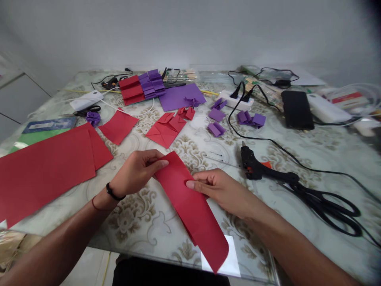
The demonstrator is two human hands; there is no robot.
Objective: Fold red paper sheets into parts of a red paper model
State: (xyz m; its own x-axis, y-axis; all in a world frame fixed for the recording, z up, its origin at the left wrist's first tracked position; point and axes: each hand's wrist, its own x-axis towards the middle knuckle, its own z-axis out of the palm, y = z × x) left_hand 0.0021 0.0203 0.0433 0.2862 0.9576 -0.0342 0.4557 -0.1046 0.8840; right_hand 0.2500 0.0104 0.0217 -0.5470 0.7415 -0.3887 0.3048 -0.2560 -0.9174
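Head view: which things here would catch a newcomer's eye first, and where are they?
Probably the long red paper strip at front centre, its fold pinched by the left hand at the far end and the right hand along one edge. Next, perhaps, the large red sheet at left, the black glue gun at right, and the purple sheet towards the wall.

- We saw smooth, matt paper in the red strip [193, 210].
- We noted matt paper in the purple sheet [178, 98].
- We found the tabletop [154, 230] glossy, glasslike.
- We took the glue gun [251, 162] for plastic.
- We saw smooth plastic on the power strip [228, 100].
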